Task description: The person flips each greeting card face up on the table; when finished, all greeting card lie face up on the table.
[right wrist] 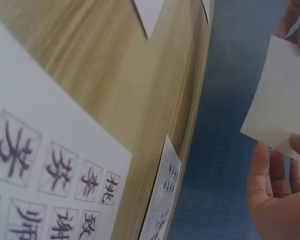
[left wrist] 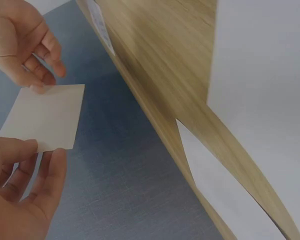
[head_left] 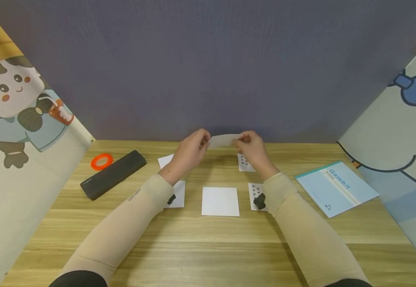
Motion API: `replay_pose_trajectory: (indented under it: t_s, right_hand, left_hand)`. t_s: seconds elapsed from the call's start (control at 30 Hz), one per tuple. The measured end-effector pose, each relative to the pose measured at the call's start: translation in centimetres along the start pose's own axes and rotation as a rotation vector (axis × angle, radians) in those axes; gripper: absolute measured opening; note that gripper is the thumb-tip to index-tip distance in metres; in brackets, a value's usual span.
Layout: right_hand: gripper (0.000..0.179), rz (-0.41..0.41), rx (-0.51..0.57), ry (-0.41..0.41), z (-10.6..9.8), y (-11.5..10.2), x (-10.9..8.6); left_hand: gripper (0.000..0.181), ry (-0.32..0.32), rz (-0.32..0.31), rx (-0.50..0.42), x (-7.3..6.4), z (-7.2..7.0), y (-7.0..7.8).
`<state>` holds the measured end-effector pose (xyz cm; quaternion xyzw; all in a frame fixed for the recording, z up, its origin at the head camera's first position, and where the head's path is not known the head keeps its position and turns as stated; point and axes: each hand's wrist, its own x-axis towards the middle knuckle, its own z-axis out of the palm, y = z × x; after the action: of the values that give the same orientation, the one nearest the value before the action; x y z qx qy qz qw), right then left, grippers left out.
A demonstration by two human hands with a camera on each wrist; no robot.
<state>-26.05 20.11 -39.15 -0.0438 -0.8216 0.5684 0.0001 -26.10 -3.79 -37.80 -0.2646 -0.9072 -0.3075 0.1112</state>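
Observation:
Over the back of the table, a plain white card (head_left: 224, 140) is held up between both hands. My left hand (head_left: 189, 151) pinches one edge of it between thumb and fingers, as the left wrist view shows with the card (left wrist: 46, 116) seen face on. At the opposite edge my right hand (head_left: 254, 150) grips it, thumb on the near face and fingers behind, in the right wrist view. Below lie a blank white square card (head_left: 220, 201), two white cards by the left arm, and two cards with handwritten-style characters (head_left: 244, 163) by the right arm.
To the left lie an orange tape ring (head_left: 101, 162) and a long black case (head_left: 113, 175). A light blue notebook (head_left: 337, 189) marked Gambit lies at the right. A grey-blue partition (head_left: 215, 71) rises behind the table, with cartoon-printed panels on both sides.

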Motion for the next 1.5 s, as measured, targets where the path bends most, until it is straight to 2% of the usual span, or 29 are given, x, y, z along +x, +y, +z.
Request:
replay_pose_trajectory:
  t_s: [0.2, 0.47, 0.6, 0.73, 0.83, 0.93, 1.03, 1.2, 1.37, 1.5]
  right_hand:
    - [0.038, -0.045, 0.058, 0.014, 0.1, 0.0, 0.2]
    - [0.039, 0.019, 0.057, -0.027, 0.0, 0.4, 0.2]
    - [0.039, 0.073, 0.136, -0.075, 0.0, 0.7, 0.4]
    - [0.043, 0.147, 0.290, -0.155, -0.1, 1.1, 0.7]
    - [0.046, 0.206, 0.382, -0.209, -0.2, 1.3, 0.9]
    - [0.046, 0.238, 0.418, -0.249, -0.3, 1.5, 1.1]
    - [0.047, 0.263, 0.469, -0.277, -0.5, 1.7, 1.4]
    - [0.038, 0.329, 0.598, -0.267, -0.9, 1.8, 1.6]
    - [0.027, 0.321, 0.593, -0.257, -1.1, 1.7, 1.5]
    - [0.020, 0.287, 0.592, -0.285, -1.0, 1.7, 1.4]
  left_hand:
    - [0.016, 0.079, 0.090, 0.081, -0.2, 0.0, -0.2]
    - [0.014, 0.195, 0.260, 0.200, -0.5, 0.1, -0.7]
    - [0.015, 0.254, 0.346, 0.245, -0.8, 0.2, -0.8]
    - [0.019, 0.288, 0.421, 0.301, -1.0, 0.2, -0.9]
    - [0.024, 0.296, 0.465, 0.368, -1.1, 0.2, -1.0]
    - [0.029, 0.306, 0.499, 0.418, -1.2, 0.2, -1.1]
    - [0.029, 0.312, 0.537, 0.416, -1.2, 0.2, -1.2]
    - [0.028, 0.274, 0.616, 0.387, -1.4, -0.2, -1.5]
    - [0.031, 0.210, 0.674, 0.386, -1.8, -0.4, -1.9]
    - [0.029, 0.183, 0.702, 0.405, -1.9, -0.4, -2.2]
